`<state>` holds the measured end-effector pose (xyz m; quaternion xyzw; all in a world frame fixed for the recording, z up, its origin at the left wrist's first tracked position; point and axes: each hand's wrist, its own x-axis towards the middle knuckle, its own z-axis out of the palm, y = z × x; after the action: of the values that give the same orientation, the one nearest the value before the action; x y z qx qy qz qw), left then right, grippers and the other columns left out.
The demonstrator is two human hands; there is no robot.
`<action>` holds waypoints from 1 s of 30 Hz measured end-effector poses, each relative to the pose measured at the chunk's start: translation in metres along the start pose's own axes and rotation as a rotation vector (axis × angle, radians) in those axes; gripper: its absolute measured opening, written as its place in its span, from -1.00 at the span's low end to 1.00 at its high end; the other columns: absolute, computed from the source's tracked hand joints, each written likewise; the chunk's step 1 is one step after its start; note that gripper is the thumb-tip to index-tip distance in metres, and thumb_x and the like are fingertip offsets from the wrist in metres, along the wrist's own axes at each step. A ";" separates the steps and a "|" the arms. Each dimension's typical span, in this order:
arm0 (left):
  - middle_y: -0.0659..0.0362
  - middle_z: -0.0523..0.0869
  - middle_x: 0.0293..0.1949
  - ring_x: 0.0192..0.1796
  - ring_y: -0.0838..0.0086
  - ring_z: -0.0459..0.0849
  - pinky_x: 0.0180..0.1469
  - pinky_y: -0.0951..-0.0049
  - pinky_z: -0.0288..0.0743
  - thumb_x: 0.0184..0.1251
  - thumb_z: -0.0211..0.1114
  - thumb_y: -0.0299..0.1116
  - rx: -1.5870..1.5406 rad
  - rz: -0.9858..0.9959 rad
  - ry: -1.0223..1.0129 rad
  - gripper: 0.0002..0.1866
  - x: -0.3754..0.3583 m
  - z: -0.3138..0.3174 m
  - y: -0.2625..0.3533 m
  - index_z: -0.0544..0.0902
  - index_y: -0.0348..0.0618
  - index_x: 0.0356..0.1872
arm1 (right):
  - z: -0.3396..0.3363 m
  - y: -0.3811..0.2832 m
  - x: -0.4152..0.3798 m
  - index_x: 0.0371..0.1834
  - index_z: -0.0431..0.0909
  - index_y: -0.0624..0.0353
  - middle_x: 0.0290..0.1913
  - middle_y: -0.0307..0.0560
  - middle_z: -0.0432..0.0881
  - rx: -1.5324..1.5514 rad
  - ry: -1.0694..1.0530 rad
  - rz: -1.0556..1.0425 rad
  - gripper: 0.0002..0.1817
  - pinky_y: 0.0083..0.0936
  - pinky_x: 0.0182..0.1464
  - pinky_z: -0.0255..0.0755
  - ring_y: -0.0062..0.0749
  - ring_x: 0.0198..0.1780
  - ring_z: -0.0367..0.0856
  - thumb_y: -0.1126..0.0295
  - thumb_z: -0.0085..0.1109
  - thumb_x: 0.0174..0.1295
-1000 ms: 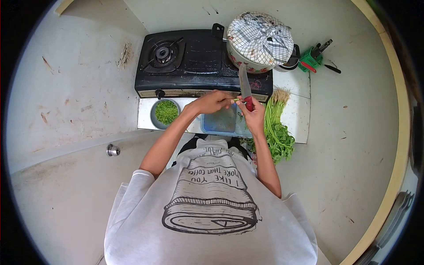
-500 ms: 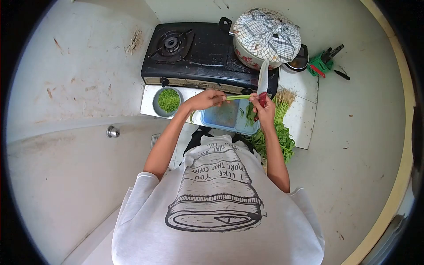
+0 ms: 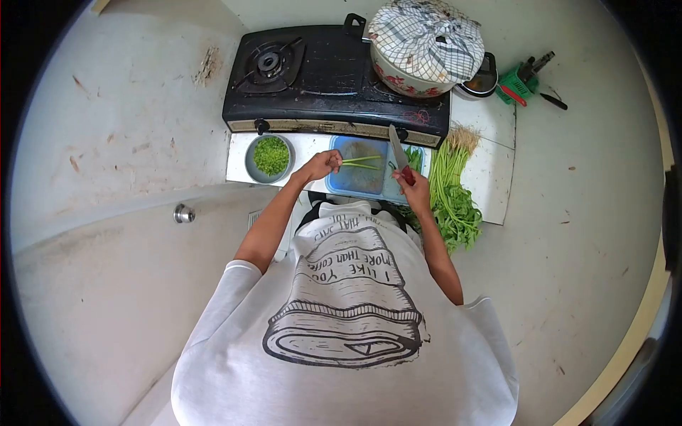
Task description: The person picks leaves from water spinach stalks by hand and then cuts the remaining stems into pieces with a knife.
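Note:
My left hand (image 3: 324, 165) is closed around a couple of green stems (image 3: 362, 162), whose cut ends point right over a blue tray (image 3: 339, 186). In my right hand (image 3: 413, 192) is a knife (image 3: 398, 149) with a red handle, its blade angled up and away from me. The blade stands apart from the stems. Some green leaves (image 3: 414, 156) lie in the right compartment of the tray. A bundle of leafy greens with roots (image 3: 447, 177) lies just right of my right hand.
A grey bowl (image 3: 250, 169) of chopped greens stands at the left. Behind are a black gas stove (image 3: 327, 67) and a cloth-covered pot (image 3: 405, 78). A smaller pan (image 3: 477, 86) and a green basket (image 3: 513, 84) with utensils stand further right.
My hands have moved apart, and the stems now stay only in my left hand. The knife has come down toward the tray. The whole view has shifted slightly.

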<state>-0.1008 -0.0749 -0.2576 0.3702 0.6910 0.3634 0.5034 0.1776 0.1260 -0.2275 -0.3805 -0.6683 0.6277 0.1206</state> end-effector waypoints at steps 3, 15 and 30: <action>0.18 0.74 -0.36 -0.23 0.50 0.68 -0.05 0.43 0.52 0.59 0.09 -0.48 0.104 -0.009 0.026 -0.88 0.014 -0.008 -0.015 0.60 -0.23 -0.09 | -0.001 0.018 -0.016 -0.03 0.75 0.27 -0.27 -0.23 0.82 0.015 0.061 0.050 -0.72 -0.61 -0.38 0.49 -0.68 -0.39 0.64 0.24 0.35 0.46; -0.12 0.66 -0.49 -0.40 -0.05 0.73 -0.29 0.02 0.52 0.59 0.16 -0.41 0.379 0.172 0.147 -0.81 0.015 0.000 -0.010 0.52 0.00 0.13 | 0.045 0.017 -0.056 -0.11 0.69 0.25 -0.31 0.27 0.76 -0.530 0.129 0.067 -0.62 0.01 -0.11 0.58 0.27 -0.19 0.75 0.08 0.26 0.46; -0.24 0.77 -0.19 -0.10 -0.21 0.76 -0.04 -0.13 0.60 0.46 0.10 -0.53 0.463 0.281 0.073 -0.61 0.011 -0.004 -0.001 0.57 0.01 0.25 | 0.042 0.008 -0.069 -0.08 0.73 0.16 -0.14 0.23 0.78 -0.699 0.167 0.139 -0.68 0.05 -0.03 0.60 0.22 -0.11 0.76 0.11 0.27 0.40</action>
<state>-0.1074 -0.0666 -0.2623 0.5542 0.7153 0.2751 0.3247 0.2001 0.0486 -0.2206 -0.4933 -0.8028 0.3349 -0.0054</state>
